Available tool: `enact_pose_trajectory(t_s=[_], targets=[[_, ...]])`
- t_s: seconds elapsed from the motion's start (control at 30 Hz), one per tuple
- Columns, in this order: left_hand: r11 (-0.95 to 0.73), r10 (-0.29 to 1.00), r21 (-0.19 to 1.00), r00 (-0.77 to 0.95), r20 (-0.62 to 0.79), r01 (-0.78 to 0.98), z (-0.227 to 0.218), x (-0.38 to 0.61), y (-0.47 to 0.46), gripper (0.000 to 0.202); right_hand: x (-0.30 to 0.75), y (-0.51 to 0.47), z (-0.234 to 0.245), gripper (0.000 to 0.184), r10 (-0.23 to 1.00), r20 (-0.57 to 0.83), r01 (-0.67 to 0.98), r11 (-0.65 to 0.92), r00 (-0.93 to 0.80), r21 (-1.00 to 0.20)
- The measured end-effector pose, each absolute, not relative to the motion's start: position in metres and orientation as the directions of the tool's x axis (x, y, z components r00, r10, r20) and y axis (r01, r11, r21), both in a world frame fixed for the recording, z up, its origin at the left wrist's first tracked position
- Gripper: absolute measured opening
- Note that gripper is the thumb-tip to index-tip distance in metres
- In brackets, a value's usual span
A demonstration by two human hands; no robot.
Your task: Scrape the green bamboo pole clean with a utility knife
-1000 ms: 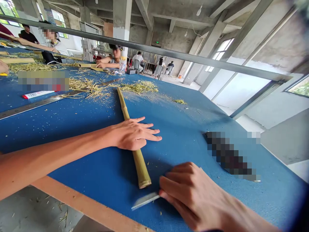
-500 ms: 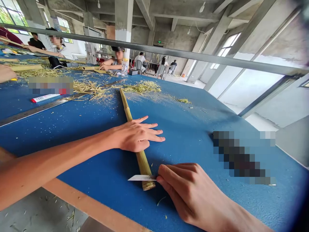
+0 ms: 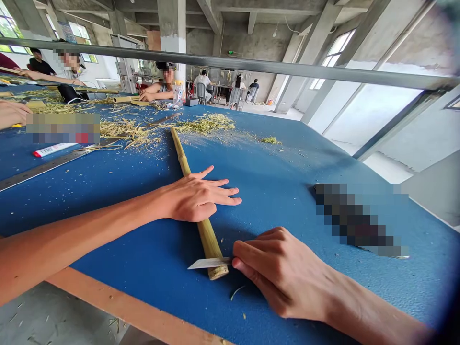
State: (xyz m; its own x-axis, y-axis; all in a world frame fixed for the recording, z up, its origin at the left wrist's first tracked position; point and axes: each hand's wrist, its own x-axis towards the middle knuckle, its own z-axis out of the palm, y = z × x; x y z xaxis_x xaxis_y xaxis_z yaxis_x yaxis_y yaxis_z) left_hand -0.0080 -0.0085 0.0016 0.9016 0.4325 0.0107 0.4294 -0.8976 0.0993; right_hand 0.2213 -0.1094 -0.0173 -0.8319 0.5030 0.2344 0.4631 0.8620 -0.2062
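Far left, another person's hand (image 3: 12,114) over the blue desk (image 3: 266,201); then a ruler (image 3: 39,171), marker (image 3: 55,149) lying just beyond. Along to shavings (image 3: 124,132), loosely heaped. Into the middle: left hand (image 3: 197,195) spread wide, palm down on the bamboo (image 3: 208,237), fingers fanned out past it. Bamboo lying lengthwise on the desk, and across its near end, a blade (image 3: 208,263)! Just right of that, a thin sliver (image 3: 237,292). Next, right hand (image 3: 283,273), clamped on the blade between thumb and fingers. Both hands apart from each other. Far right, a dark, pixelated item (image 3: 350,218).
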Motion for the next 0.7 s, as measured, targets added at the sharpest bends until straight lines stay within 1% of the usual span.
enact_pose_trajectory(t_s=[0.23, 0.4, 0.47, 0.6, 0.7], targets=[[-0.898, 0.431, 0.108, 0.902, 0.020, 0.427, -0.001, -0.008, -0.009, 0.068, 0.221, -0.106, -0.017, 0.030, 0.495, 0.215, 0.459, 0.866, -0.842, -0.198], [-0.900, 0.427, 0.112, 0.903, 0.036, 0.421, -0.003, -0.014, -0.008, 0.068, 0.233, -0.117, -0.015, 0.030, 0.469, 0.206, 0.444, 0.882, -0.859, -0.154], [-0.900, 0.429, 0.113, 0.903, 0.040, 0.422, -0.003, -0.017, -0.009, 0.069, 0.241, -0.126, -0.012, 0.028, 0.458, 0.230, 0.441, 0.889, -0.859, -0.126], [-0.901, 0.432, 0.075, 0.900, 0.054, 0.428, -0.002, -0.020, -0.013, 0.070, 0.242, -0.131, -0.008, 0.024, 0.468, 0.368, 0.474, 0.877, -0.804, -0.079], [-0.897, 0.441, 0.075, 0.896, 0.057, 0.436, -0.001, -0.020, -0.015, 0.068, 0.230, -0.126, -0.010, 0.025, 0.494, 0.373, 0.500, 0.861, -0.785, -0.089]])
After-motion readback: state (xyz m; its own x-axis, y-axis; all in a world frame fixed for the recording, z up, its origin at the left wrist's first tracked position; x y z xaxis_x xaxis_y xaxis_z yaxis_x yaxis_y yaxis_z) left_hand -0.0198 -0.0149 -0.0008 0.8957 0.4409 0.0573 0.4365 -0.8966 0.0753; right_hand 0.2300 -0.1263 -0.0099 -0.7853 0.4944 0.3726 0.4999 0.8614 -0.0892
